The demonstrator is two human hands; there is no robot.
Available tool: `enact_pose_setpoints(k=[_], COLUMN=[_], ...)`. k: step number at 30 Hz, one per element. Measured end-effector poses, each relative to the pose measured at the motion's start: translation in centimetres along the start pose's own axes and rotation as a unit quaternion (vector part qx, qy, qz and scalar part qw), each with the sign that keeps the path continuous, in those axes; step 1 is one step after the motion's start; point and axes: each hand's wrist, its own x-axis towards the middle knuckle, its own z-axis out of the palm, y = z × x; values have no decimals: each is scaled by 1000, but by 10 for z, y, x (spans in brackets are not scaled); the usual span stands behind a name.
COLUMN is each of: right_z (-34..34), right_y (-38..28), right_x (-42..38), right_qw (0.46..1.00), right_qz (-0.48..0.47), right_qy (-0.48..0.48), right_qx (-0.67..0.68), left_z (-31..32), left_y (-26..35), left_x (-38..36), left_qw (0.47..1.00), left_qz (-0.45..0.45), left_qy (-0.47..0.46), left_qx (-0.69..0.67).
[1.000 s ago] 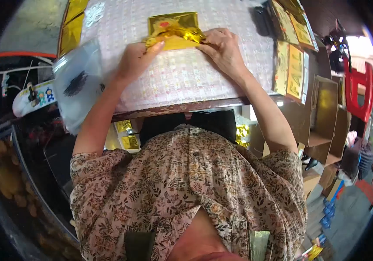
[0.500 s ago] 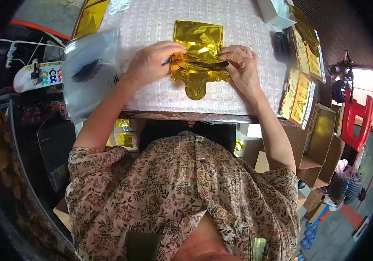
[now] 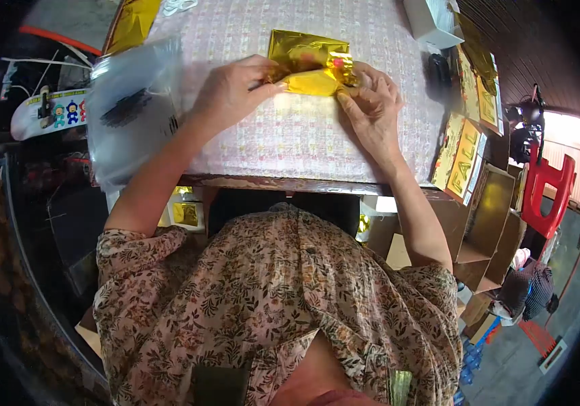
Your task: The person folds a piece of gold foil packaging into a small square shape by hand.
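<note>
A flat gold foil balloon [image 3: 311, 49] lies on the cloth-covered table, its near part folded over into a bright yellow-gold strip. My left hand [image 3: 239, 88] pinches the left end of this fold, thumb pressed along its edge. At the right end, my right hand [image 3: 371, 101] grips the foil between thumb and fingers. Both hands rest close to the tabletop with the fold stretched between them. Parts of the foil's corners are hidden behind my fingers.
Clear plastic bags [image 3: 134, 111] lie in a stack at the table's left. On the right stand a white box [image 3: 432, 24], a black object [image 3: 437, 69] and printed "FALL" packages [image 3: 464, 157]. More gold foil [image 3: 129, 26] sits at the far left corner. A red plastic stool [image 3: 548, 193] is beyond the table.
The loose near part of the foil, with its rounded tab, has been folded away from me onto the rest. My hands have stayed at the two sides of the foil.
</note>
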Motion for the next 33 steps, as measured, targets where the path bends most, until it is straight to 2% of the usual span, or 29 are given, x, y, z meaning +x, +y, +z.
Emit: enact_pose_setpoints(k=[4, 17, 27, 30, 33], right_z=[0, 2, 12, 18, 23], right_y=[-2, 7, 2, 0, 2], right_x=[0, -3, -2, -2, -1], right_qw=[1000, 999, 999, 998, 998], right_qz=[3, -13, 38, 53, 22], right_qy=[-17, -38, -5, 15, 45], right_qx=[13, -11, -16, -23, -25], left_z=[-4, -2, 1, 8, 6], left_y=[3, 4, 2, 1, 3], left_x=[6, 1, 4, 6, 10], left_qw=[999, 1000, 998, 999, 998], left_qz=[-10, 12, -58, -29, -57], left_qy=[-40, -3, -18, 18, -5], left_qx=[-15, -3, 18, -1, 5])
